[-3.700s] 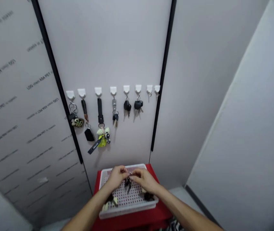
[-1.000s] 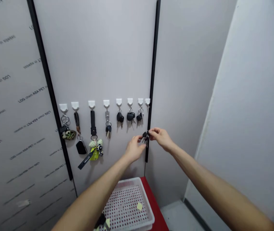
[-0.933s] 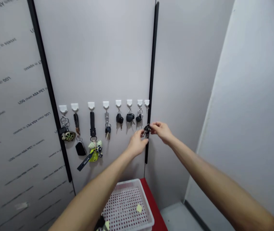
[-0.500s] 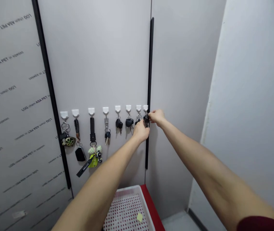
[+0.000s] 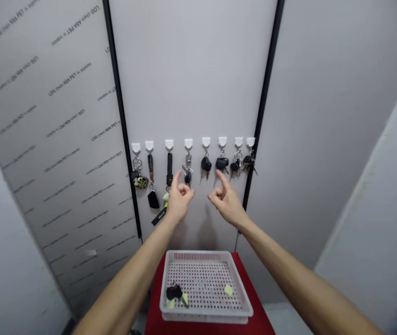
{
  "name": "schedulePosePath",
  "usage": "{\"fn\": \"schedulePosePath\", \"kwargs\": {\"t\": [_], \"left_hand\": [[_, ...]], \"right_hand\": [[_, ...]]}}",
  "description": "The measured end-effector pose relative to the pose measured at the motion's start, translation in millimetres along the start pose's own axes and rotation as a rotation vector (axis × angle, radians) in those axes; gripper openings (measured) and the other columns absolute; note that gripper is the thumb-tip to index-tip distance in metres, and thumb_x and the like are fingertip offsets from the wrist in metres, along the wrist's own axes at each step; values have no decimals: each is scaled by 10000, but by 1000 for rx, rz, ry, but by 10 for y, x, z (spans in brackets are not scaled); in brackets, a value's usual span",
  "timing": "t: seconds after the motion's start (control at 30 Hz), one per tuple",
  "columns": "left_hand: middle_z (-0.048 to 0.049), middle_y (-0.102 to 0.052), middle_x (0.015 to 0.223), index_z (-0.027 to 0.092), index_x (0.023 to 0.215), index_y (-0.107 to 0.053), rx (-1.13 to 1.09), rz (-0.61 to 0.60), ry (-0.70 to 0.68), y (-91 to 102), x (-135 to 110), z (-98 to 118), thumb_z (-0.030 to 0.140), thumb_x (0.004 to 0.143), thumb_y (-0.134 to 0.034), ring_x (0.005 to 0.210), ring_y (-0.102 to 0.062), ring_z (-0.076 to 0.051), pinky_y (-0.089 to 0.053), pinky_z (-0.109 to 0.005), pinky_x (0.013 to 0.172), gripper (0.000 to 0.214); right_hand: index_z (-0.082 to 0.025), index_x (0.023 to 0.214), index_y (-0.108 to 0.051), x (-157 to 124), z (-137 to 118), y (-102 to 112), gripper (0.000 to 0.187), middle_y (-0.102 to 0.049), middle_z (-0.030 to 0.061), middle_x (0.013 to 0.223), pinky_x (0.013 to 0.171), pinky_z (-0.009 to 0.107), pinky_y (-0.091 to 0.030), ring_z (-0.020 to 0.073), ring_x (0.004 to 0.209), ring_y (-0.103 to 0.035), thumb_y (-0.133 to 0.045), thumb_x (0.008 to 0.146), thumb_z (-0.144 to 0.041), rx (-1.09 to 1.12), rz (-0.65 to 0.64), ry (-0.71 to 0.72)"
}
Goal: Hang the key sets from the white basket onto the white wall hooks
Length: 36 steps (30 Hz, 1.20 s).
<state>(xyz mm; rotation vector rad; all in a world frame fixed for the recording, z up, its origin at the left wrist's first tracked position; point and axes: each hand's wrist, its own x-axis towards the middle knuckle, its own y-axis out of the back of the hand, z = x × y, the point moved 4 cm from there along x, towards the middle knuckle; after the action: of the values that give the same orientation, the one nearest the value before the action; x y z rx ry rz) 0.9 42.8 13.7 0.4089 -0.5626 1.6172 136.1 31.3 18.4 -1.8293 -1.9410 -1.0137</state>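
My left hand [image 5: 180, 199] is in front of the panel, index finger stretched up and the other fingers curled, with nothing seen in it. Its fingertip is near a key bunch [image 5: 188, 176] on a silver clasp, and it partly covers a black strap keychain [image 5: 169, 170] with a green charm. My right hand [image 5: 229, 202] holds a similar pose, thumb and index apart, just below a black-headed key bunch [image 5: 222, 163]. Other hanging keys are a bunch [image 5: 205, 163] between the hands and two more, a middle one [image 5: 235, 165] and the rightmost one [image 5: 249, 159].
White adhesive hooks [image 5: 205, 143] line the panel. At left hang a ring with a gold charm [image 5: 140, 182] and a black fob [image 5: 153, 199]. Below, a white perforated basket [image 5: 205, 317] on a red surface [image 5: 254, 302] contains black-headed keys [image 5: 175, 292] and a yellow paper piece [image 5: 228, 290].
Both hands have come away from the rightmost keys, which now hang from their hook, and sit lower, apart from each other. The view has shifted, showing the whole basket.
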Motion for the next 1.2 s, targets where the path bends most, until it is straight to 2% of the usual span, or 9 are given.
{"fn": "schedulePosePath", "kwargs": {"t": [0.1,0.2,0.53,0.63,0.7,0.8,0.87,1.03,1.2], "left_hand": [[88,-386,490,259,1184,-119,-74,-56,-184,86,32,466,72,584,-495,437,-356,-27,-308,-142,460,732],[86,-379,493,280,1190,-74,-103,-100,-211,116,19,642,55,591,-484,429,-348,-27,-306,-143,442,760],[85,-368,494,274,1193,-51,-83,-112,-182,194,-17,546,60,600,-473,434,-338,-28,-302,-143,443,759],[83,-372,507,253,1193,-62,10,-58,-172,337,9,446,77,602,-468,444,-356,-31,-316,-149,467,738],[69,-413,555,235,1178,-127,108,101,-184,565,76,368,101,589,-486,494,-399,-41,-340,-164,518,703],[8,-473,761,224,1110,-253,310,504,-216,1010,202,284,161,555,-529,693,-458,-85,-352,-206,644,623],[-30,-463,865,208,1060,-312,482,643,-159,1202,296,214,199,526,-554,809,-446,-127,-340,-240,700,587],[-54,-484,883,192,899,-427,748,526,16,1256,467,39,253,504,-562,826,-456,-171,-340,-284,694,422],[10,-485,578,153,642,-449,328,442,125,1296,569,150,214,522,-507,522,-463,-91,-343,-203,489,146]], "right_hand": [[-250,1202,12,109,-474,-168,708,-374,-78,496,414,191,-323,59,414,-335,-412,647,-138,164,56,189],[-271,1198,38,199,-646,-282,717,-387,-74,505,412,203,-332,60,404,-332,-407,653,-129,226,30,232],[-257,1205,19,206,-635,-485,727,-363,-85,473,421,199,-330,59,408,-331,-414,639,-113,270,-22,203],[-221,1210,-2,217,-482,-561,717,-367,-92,466,422,184,-324,48,398,-329,-419,633,-133,222,-25,127],[-184,1205,-98,270,-329,-614,663,-380,-89,465,429,183,-329,45,396,-339,-425,628,-166,147,-14,41],[-128,1097,-344,440,-176,-685,494,-461,-44,542,478,201,-357,57,452,-406,-429,625,-246,18,44,-59],[-108,1003,-439,588,-160,-749,422,-518,10,659,546,216,-372,79,546,-460,-433,620,-285,-61,95,-82],[-128,814,-518,842,-140,-1006,282,-535,37,655,575,234,-355,119,603,-473,-430,622,-314,-294,113,-111],[-151,613,-459,945,-185,-994,249,-415,-15,490,441,202,-291,94,466,-381,-291,695,-316,-327,202,-50]]}}
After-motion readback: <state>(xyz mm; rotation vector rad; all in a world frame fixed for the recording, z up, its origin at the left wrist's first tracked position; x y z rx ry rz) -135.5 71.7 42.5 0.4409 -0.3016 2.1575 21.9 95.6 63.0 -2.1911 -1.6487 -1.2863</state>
